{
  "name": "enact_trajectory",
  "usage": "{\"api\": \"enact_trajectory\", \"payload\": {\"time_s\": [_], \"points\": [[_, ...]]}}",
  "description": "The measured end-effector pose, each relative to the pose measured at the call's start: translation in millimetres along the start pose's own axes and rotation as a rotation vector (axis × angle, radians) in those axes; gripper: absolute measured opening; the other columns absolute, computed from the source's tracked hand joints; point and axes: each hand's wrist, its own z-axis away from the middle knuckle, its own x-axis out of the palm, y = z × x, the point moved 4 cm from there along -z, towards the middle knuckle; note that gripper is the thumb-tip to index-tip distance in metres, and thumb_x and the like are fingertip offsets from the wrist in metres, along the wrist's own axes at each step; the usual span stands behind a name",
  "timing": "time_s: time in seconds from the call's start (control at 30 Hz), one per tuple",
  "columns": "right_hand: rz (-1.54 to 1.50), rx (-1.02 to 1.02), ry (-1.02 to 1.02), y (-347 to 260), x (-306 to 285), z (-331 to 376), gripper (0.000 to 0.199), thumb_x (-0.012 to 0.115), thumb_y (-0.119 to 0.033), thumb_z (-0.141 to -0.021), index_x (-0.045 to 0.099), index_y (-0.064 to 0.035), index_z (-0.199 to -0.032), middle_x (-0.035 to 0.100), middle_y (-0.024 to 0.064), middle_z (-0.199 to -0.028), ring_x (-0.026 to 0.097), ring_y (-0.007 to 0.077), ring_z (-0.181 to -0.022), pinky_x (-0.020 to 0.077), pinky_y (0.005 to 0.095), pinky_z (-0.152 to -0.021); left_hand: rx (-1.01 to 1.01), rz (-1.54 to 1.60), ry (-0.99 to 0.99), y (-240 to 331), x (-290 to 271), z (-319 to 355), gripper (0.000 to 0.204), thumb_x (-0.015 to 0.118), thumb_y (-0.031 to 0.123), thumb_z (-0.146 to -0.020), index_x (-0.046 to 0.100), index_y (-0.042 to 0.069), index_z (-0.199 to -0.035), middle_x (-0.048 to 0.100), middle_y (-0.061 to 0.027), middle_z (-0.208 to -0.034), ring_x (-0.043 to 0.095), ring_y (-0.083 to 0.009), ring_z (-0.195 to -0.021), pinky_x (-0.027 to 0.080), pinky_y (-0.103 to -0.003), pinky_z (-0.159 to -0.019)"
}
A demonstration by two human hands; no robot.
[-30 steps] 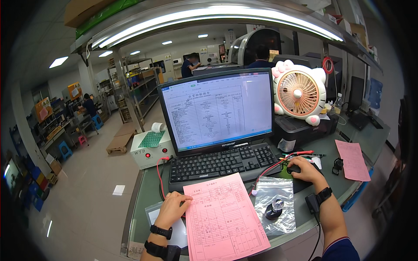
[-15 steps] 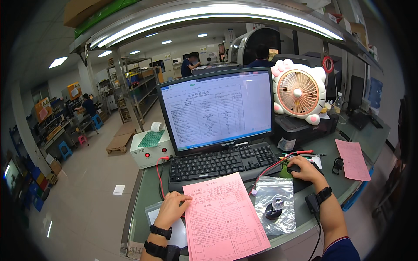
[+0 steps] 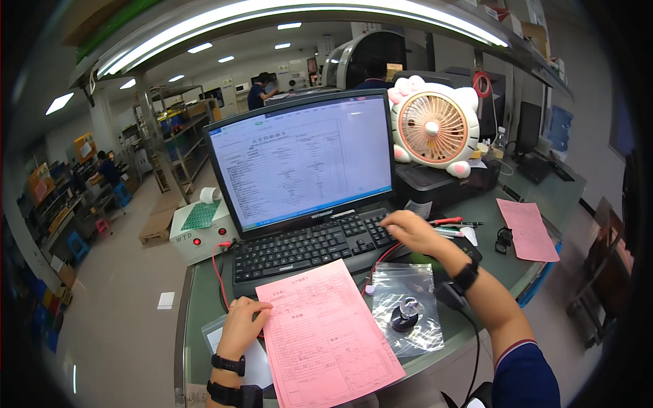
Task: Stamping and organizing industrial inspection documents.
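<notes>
My left hand (image 3: 245,325) is at the upper left edge of a pink printed form (image 3: 330,340), thumb and fingers closed on that edge. The form lies slanted in front of the keyboard. My right hand (image 3: 413,231) reaches over the right end of the black keyboard (image 3: 306,251), fingers apart above the number keys and holding nothing. My right forearm hides the spot where the mouse was. Behind the keyboard, a monitor (image 3: 299,163) displays a document with a table. Beside the form, a small clear and black object (image 3: 406,316) sits on a clear zip bag (image 3: 425,285).
Left of the monitor is a white box (image 3: 197,234) with red knobs and leads. A cat-shaped fan (image 3: 435,129) stands on a black machine (image 3: 442,183). Another pink sheet (image 3: 527,230) lies at right, near pens (image 3: 452,228). Far back, a person (image 3: 260,92) is at a bench.
My right hand has left the mouse and moved up and left onto the keyboard. My left hand stays at the pink form. The whole view has shifted.
</notes>
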Motion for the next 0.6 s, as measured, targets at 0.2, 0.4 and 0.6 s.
{"api": "enact_trajectory", "payload": {"time_s": [0.2, 0.4, 0.6], "points": [[0.133, 0.015, -0.148, 4.6, 66.2, -49.8, 0.035, 0.052, -0.012, -0.084, 0.066, -0.0160, -0.116, 0.058, 0.0104, -0.124, 0.049, 0.0316, -0.121, 0.0389, 0.0483, -0.101, -0.011, 0.001, -0.020, 5.4, -1.3, -1.4, 0.021, 0.066, 0.020, -0.087, 0.075, 0.008, -0.101, 0.059, -0.0087, -0.088, 0.054, -0.0255, -0.095, 0.039, -0.036, -0.092], [0.269, 0.034, -0.213, 2.5, 88.0, -63.6, 0.042, 0.055, -0.009, -0.081, 0.068, -0.0201, -0.119, 0.056, 0.0064, -0.116, 0.047, 0.0273, -0.115, 0.0335, 0.0429, -0.104, -0.005, 0.006, -0.016, 6.4, 1.3, -0.9, 0.020, 0.066, 0.019, -0.086, 0.075, 0.008, -0.100, 0.059, -0.0092, -0.090, 0.055, -0.0258, -0.095, 0.038, -0.036, -0.094], [0.263, 0.034, -0.094, 10.4, 68.7, -56.1, 0.044, 0.057, -0.005, -0.077, 0.069, -0.0201, -0.117, 0.057, 0.0066, -0.115, 0.048, 0.0277, -0.114, 0.0350, 0.0429, -0.100, 0.034, -0.008, 0.003, 10.8, -1.0, -2.5, 0.018, 0.068, 0.019, -0.085, 0.076, 0.009, -0.098, 0.060, -0.0111, -0.089, 0.053, -0.0293, -0.092, 0.043, -0.037, -0.087]]}}
